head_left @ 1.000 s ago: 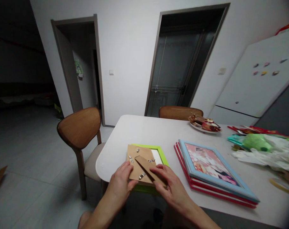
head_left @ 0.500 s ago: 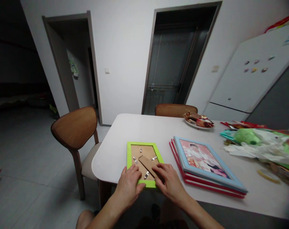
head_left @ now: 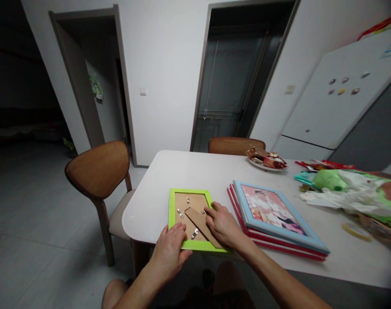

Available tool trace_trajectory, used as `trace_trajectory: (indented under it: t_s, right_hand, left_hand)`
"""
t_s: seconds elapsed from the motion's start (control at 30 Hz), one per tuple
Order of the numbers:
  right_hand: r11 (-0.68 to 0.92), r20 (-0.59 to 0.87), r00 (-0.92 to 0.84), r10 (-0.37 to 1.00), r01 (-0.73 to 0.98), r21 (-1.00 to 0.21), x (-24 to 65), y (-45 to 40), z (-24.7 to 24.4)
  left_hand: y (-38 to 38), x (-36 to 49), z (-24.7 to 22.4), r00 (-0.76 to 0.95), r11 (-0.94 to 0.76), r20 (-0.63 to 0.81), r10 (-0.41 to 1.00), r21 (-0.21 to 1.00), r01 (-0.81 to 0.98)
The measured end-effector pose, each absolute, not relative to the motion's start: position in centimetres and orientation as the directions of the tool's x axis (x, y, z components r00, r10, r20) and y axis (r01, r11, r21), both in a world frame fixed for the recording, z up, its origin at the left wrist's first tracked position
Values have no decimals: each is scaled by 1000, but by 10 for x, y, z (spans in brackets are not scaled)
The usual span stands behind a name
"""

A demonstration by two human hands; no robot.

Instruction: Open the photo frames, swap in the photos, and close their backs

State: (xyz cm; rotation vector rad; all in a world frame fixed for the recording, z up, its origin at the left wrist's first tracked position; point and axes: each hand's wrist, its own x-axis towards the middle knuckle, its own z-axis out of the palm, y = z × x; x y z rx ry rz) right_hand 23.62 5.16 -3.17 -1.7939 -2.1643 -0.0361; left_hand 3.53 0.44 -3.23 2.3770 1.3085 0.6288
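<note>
At the white table [head_left: 192, 169] by wooden chairs [head_left: 100, 169], both hands [head_left: 169, 251] [head_left: 223, 224] rest unclenched on a green frame [head_left: 200, 245].

left hand [head_left: 170, 249] on green frame [head_left: 172, 212], right hand [head_left: 224, 224] against brown stand [head_left: 200, 226], blue-framed picture [head_left: 275, 210] nearby

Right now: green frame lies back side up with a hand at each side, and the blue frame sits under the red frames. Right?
One error: the head view shows the blue frame on top of the red frames. The green frame does lie back side up, left hand and right hand at its sides.
</note>
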Motion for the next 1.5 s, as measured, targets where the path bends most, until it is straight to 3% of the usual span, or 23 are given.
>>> trace_trajectory:
  t_s: [0.3, 0.5, 0.63, 0.8, 1.0, 1.2, 1.4, 1.5]
  right_hand:
    - [291, 335, -210, 919, 933, -214, 237, 43, -37]
    - [638, 345, -556, 756, 744, -198, 217, 16, -26]
    - [690, 312, -623, 717, 696, -198, 216, 6, -19]
    - [691, 299, -627, 720, 687, -223, 220, 5, -20]
    - [592, 364, -487, 794, 756, -280, 198, 34, -26]
    - [497, 257, -441, 860, 838, -224, 170, 63, -24]
    - [540, 277, -470, 838, 785, -302, 168, 67, -32]
    - [479, 320, -377, 869, 805, -350, 176, 79, -35]
  left_hand:
    - [3, 36, -32, 456, -489, 199, 868, 502, 713]
    - [7, 32, -38, 474, -515, 212, 855, 466, 720]
    - [9, 30, -41, 475, -527, 233, 848, 467, 710]
    - [9, 29, -40, 474, -527, 240, 847, 495, 691]
    - [7, 28, -39, 463, -503, 216, 860, 512, 696]
    - [7, 26, -40, 468, -507, 215, 857, 516, 690]
    - [7, 25, -41, 465, -504, 219, 858, 541, 673]
    - [6, 24, -43, 464, -501, 217, 859, 543, 673]
